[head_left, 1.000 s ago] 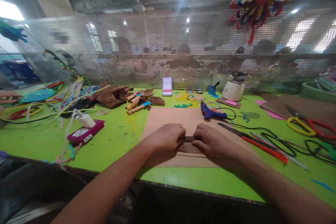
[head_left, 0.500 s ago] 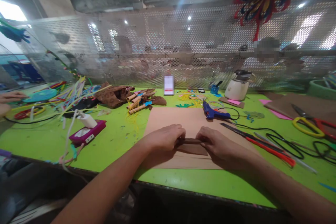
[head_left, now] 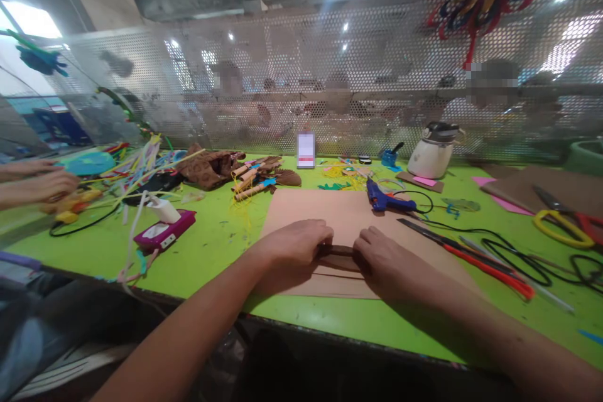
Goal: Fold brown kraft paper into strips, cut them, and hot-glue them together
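Both my hands are low over a tan sheet (head_left: pixel 311 206) on the green table. Between them lies a dark brown strip of paper or thin foam (head_left: pixel 340 259), its upper edge rolled or folded over. My left hand (head_left: pixel 301 242) pinches the strip's left end with curled fingers. At the other end, my right hand (head_left: pixel 384 256) has its fingers bent over the roll, pressing it against the sheet. The fingertips of both hands are partly hidden behind the knuckles. Right of my right hand lies a long black-bladed tool with red handles (head_left: pixel 487 267).
A blue glue gun (head_left: pixel 389 202) rests on the sheet's far edge, its cable trailing right. Scissors (head_left: pixel 563 229) lie at right. A purple power strip (head_left: pixel 164 232) is at left, and a phone (head_left: pixel 306 152) stands behind. Another person's hands (head_left: pixel 49 185) work at far left.
The flat brown flap below the roll now shows narrower, and my right hand sits more over the strip. The other person's hands have come further in. The view has shifted slightly left.
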The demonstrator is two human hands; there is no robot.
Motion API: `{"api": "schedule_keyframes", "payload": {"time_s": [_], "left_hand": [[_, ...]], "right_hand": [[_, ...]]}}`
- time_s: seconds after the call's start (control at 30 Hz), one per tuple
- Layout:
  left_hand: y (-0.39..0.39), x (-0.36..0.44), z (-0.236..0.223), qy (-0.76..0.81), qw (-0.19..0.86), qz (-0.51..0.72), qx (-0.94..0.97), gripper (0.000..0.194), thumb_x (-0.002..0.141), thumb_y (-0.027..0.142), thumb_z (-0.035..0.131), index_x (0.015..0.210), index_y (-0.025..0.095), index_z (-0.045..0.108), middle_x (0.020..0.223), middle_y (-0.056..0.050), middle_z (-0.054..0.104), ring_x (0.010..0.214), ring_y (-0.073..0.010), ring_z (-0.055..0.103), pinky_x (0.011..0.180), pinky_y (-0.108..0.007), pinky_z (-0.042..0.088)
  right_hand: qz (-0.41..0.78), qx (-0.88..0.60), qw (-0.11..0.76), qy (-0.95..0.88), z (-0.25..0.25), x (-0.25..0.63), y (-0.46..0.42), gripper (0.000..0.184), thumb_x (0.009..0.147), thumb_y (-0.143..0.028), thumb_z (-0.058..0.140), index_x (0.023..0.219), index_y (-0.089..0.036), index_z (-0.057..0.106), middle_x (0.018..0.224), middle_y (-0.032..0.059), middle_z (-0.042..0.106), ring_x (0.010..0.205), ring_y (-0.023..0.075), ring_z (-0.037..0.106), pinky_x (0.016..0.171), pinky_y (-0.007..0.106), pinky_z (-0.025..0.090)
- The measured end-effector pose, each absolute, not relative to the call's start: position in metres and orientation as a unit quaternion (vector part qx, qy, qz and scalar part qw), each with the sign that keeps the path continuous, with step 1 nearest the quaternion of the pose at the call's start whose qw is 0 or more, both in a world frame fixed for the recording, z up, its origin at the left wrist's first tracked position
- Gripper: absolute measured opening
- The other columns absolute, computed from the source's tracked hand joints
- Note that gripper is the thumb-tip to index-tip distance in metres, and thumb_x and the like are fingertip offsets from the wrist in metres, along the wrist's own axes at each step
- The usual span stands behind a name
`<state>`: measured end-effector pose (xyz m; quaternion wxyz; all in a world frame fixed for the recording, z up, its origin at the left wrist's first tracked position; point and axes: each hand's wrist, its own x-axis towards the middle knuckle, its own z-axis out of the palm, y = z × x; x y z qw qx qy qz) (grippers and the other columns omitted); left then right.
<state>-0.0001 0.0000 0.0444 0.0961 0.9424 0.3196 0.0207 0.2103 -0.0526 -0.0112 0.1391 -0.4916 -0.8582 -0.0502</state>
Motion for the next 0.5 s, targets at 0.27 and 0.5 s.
{"api": "schedule_keyframes", "payload": {"time_s": [0.27, 0.5], "left_hand": [[0.003, -0.003, 0.046, 0.32, 0.056, 0.023, 0.946, 0.012, 0.081, 0.023, 0.048, 0.075, 0.02, 0.057, 0.08, -0.003, 0.058, 0.067, -0.015, 0.049, 0.056, -0.027, 0.032], [0.001, 0.001, 0.045, 0.289, 0.005, 0.006, 0.957, 0.015, 0.083, 0.025, 0.047, 0.076, 0.019, 0.057, 0.079, -0.004, 0.058, 0.069, -0.0168, 0.053, 0.061, -0.028, 0.036]], "right_hand": [[-0.242, -0.422, 0.053, -0.872, -0.013, 0.197, -0.056, 0.012, 0.081, -0.012, 0.047, 0.077, -0.014, 0.059, 0.071, 0.0089, 0.054, 0.069, 0.0214, 0.043, 0.062, 0.035, 0.033], [-0.245, -0.426, 0.047, -0.87, -0.018, 0.2, -0.055, 0.01, 0.081, -0.012, 0.05, 0.084, -0.014, 0.06, 0.076, 0.0087, 0.055, 0.074, 0.0232, 0.044, 0.063, 0.035, 0.034]]}}
